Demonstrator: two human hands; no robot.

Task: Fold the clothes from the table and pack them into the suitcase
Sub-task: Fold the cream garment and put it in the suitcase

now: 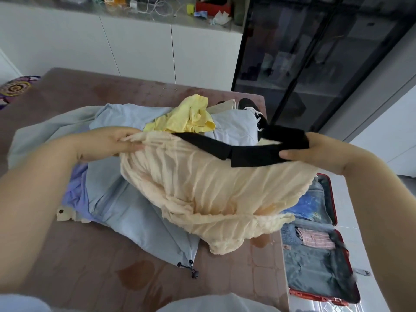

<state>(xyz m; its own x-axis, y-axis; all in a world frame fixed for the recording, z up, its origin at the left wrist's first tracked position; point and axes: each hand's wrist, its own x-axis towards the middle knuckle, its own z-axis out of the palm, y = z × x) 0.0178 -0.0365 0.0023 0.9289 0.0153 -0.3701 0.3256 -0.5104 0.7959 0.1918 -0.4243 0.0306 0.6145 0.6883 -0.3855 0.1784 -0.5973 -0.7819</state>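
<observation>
A crinkled cream garment [202, 188] with a black band [247, 152] is held spread above a pale blue jacket [126, 212] laid on the worktop [90, 278]. A red suitcase [315, 266] is laid open alongside, partly packed.

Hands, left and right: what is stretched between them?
In the head view, a cream crinkled garment with a black strip spans the gap; the left hand grips its cream edge, the right hand the black end.

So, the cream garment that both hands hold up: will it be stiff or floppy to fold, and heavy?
Probably very floppy: between the left hand and the right hand the cream garment sags, and its lower edge piles on the table. It looks thin and crinkled, so likely light. It may not keep a sharp fold.
</observation>
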